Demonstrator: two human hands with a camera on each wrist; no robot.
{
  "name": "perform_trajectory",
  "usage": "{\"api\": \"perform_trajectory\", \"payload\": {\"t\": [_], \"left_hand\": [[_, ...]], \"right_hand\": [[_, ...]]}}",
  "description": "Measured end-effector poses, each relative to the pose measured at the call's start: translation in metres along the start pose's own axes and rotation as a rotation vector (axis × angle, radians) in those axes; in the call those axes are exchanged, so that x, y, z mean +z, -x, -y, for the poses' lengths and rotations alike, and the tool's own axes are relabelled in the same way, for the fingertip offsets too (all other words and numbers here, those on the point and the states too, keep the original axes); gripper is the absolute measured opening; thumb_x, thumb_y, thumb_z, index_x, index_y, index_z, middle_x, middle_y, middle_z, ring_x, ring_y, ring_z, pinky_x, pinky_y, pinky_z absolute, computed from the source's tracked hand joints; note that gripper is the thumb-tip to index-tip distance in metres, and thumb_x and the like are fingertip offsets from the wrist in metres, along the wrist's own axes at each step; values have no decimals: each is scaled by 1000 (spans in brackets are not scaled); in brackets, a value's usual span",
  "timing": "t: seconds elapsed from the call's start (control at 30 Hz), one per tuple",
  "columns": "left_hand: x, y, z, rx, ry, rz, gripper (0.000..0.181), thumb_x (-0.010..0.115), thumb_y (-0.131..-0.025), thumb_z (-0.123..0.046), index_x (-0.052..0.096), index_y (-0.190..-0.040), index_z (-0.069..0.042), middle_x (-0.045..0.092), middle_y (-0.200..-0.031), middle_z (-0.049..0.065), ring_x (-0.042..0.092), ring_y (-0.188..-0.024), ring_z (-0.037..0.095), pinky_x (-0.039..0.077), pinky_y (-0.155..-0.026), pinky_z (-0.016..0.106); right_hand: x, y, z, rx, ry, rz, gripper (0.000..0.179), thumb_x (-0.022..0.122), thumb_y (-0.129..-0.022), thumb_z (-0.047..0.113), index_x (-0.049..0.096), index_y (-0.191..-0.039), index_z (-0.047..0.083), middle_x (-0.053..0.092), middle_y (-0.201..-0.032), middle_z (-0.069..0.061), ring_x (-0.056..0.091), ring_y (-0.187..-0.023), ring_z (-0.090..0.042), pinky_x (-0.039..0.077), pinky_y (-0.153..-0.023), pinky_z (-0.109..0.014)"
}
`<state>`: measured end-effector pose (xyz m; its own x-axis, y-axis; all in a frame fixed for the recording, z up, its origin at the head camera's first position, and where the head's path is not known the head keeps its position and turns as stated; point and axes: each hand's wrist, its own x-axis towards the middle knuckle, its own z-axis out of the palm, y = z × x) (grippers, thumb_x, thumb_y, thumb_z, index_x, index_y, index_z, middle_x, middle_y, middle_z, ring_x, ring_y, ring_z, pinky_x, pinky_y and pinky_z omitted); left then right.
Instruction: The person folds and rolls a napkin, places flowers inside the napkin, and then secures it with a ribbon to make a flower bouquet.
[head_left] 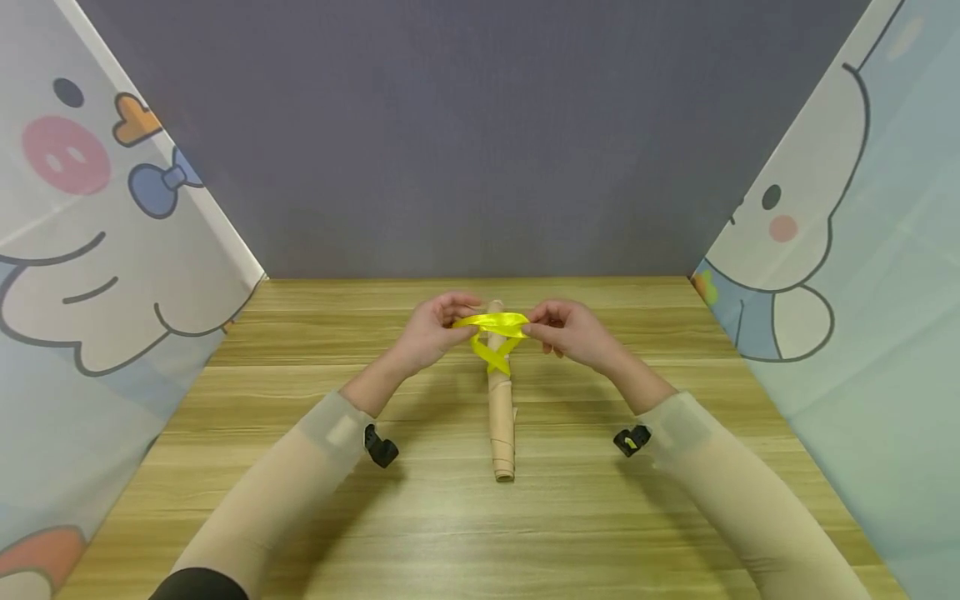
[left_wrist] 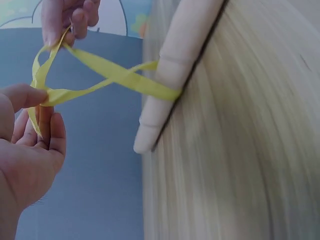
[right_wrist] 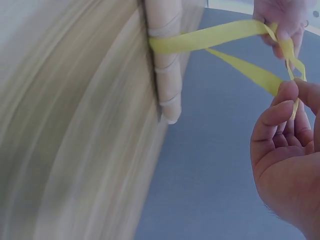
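Note:
A roll of brown paper point(head_left: 502, 425) lies lengthwise on the table, its near end showing a spiral edge. Round its upper part passes a yellow ribbon point(head_left: 492, 357), whose two strands cross above the roll and rise to the hands. My left hand point(head_left: 437, 332) pinches the ribbon between thumb and fingers on the left side. On the right side my right hand point(head_left: 567, 332) pinches it too, thumb against forefinger. In the left wrist view the ribbon point(left_wrist: 112, 71) is held away from the paper roll point(left_wrist: 175, 55), with loops between the two hands. The ribbon's ends are hard to make out.
The wooden table point(head_left: 420, 517) runs back to a dark grey panel point(head_left: 480, 150). Cartoon-printed cloths point(head_left: 150, 275) hang along the left and right sides. A black wrist camera point(head_left: 381, 447) sits on the left sleeve, another wrist camera point(head_left: 632, 440) on the right.

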<state>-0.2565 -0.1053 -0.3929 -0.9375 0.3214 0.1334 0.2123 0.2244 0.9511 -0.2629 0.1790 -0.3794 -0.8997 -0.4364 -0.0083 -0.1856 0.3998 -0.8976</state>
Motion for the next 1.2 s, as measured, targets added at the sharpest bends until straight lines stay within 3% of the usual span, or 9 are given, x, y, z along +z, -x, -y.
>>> {"api": "perform_trajectory", "payload": {"t": [0.03,0.2,0.37,0.6,0.83,1.0,1.2], "left_hand": [[-2,1,2,-8,-5,-12,40,74,-102,0,67,-141,-3,75,-126,17,69,-111,35,58,-82,21],[-12,7,12,-56,-22,-39,38,74,-104,-4,68,-141,-7,75,-124,13,68,-109,22,59,-88,23],[-20,11,19,-68,-27,-55,39,73,-104,-3,68,-142,-7,75,-121,13,68,-108,21,59,-89,25],[-29,16,24,-109,-19,-87,38,70,-105,-4,71,-142,-8,66,-114,9,62,-102,22,57,-81,23],[-32,17,31,-122,38,-119,29,67,-106,-3,73,-133,6,70,-117,12,71,-102,24,65,-93,38],[-34,17,35,-116,111,-132,26,67,-105,-2,71,-127,11,72,-110,9,77,-97,22,66,-84,28],[-38,19,38,-147,159,-141,29,66,-108,-4,66,-131,13,77,-107,7,79,-89,12,66,-80,27]], "right_hand": [[-1,1,-2,3,1,-5,21,74,-107,21,73,-119,3,68,-90,-4,61,-72,-23,49,-58,-27],[-6,7,-15,21,-4,-10,21,74,-107,23,72,-118,5,67,-89,-4,60,-70,-18,50,-58,-26],[-10,9,-28,34,-17,-21,22,73,-108,23,71,-117,3,66,-88,-3,58,-69,-16,49,-58,-26],[-14,11,-39,36,-55,-53,24,72,-108,23,67,-114,0,62,-83,-3,55,-68,-17,46,-58,-26],[-14,14,-46,63,-100,-105,23,72,-109,24,65,-112,3,58,-81,-4,51,-67,-13,46,-59,-28],[-14,15,-48,60,-120,-137,21,71,-109,22,62,-111,3,61,-82,-4,57,-69,-15,50,-61,-28],[-16,14,-53,48,-159,-152,21,70,-109,18,61,-115,0,68,-88,-1,67,-73,-18,54,-61,-28]]}}
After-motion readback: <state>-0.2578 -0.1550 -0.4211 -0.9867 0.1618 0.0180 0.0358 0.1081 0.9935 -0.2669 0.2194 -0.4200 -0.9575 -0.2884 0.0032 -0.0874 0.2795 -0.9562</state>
